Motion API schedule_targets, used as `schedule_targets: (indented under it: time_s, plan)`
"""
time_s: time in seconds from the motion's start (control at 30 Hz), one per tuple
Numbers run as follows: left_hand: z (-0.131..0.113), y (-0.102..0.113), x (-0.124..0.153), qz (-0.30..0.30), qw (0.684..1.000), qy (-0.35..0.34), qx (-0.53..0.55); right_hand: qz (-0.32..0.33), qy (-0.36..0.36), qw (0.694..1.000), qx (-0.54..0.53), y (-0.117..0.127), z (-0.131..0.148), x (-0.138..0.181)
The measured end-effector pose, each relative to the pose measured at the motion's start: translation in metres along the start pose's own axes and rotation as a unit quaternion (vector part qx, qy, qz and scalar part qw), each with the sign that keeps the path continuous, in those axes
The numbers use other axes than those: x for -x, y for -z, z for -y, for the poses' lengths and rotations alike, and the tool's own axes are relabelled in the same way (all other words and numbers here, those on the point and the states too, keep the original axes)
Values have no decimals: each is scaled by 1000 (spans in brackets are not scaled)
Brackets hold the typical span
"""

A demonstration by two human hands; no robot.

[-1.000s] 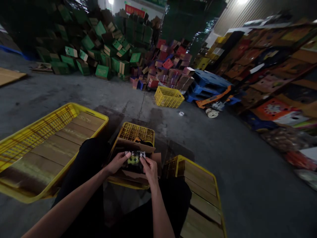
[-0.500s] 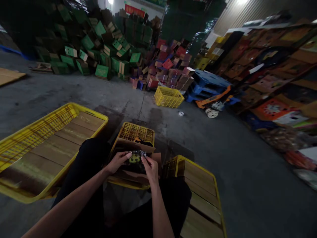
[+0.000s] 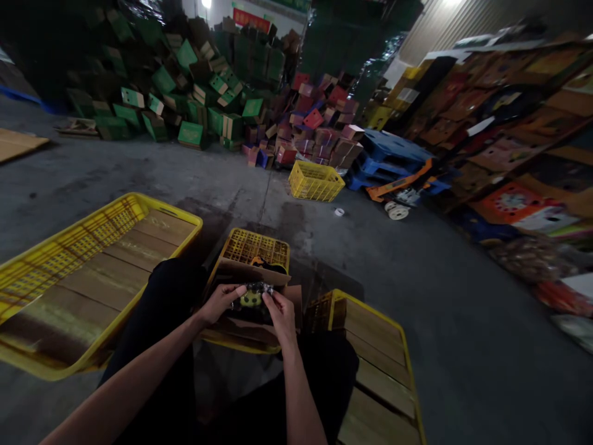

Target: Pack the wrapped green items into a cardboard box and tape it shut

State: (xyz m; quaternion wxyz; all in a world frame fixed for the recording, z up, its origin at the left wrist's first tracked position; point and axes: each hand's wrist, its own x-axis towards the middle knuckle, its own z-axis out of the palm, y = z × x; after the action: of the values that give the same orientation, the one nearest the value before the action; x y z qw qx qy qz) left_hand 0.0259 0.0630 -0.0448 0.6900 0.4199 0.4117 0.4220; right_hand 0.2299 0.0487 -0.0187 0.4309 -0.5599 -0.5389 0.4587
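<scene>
Between my two hands is a crinkled clear plastic bag with a yellow-green, dark-spotted patch (image 3: 251,299); its contents are too dark to make out. My left hand (image 3: 221,304) pinches its left side between thumb and fingers. On the right edge, my right hand (image 3: 281,314) has a similar pinch. Both hands are over an open cardboard box (image 3: 252,271) with raised flaps. That box rests on a yellow plastic crate (image 3: 264,245) between my knees. An orange and black object (image 3: 269,265) lies behind the far flap, partly hidden.
A long yellow crate (image 3: 185,217) holding closed cartons (image 3: 134,250) stands at my left. Another yellow crate (image 3: 402,337) with cartons is by my right knee. Farther off are a yellow basket (image 3: 316,182), an orange pallet jack (image 3: 403,184), blue pallets (image 3: 393,151) and heaped green boxes (image 3: 191,133).
My right hand has shifted very slightly left along the plastic bag. My left hand stays at the other side, and the crates and cartons have not moved.
</scene>
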Motion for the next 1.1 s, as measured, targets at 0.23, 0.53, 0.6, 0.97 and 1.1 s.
schedule_targets:
  time_s: [0.23,0.53,0.6,0.97,1.1]
  plan:
    - [0,0,0,-13,1000,2,-13,0,2,1000,14,0,1,1]
    - [0,0,-2,7,1000,-6,-19,9,13,1000,13,-1,1,-1]
    - [-1,0,-1,12,1000,2,-28,17,12,1000,6,-1,2,0]
    - [-2,0,0,20,1000,-10,-13,-16,-22,999,-40,0,-1,0]
    - [-6,-2,1,34,999,-7,25,-16,-50,994,-100,-1,-2,1]
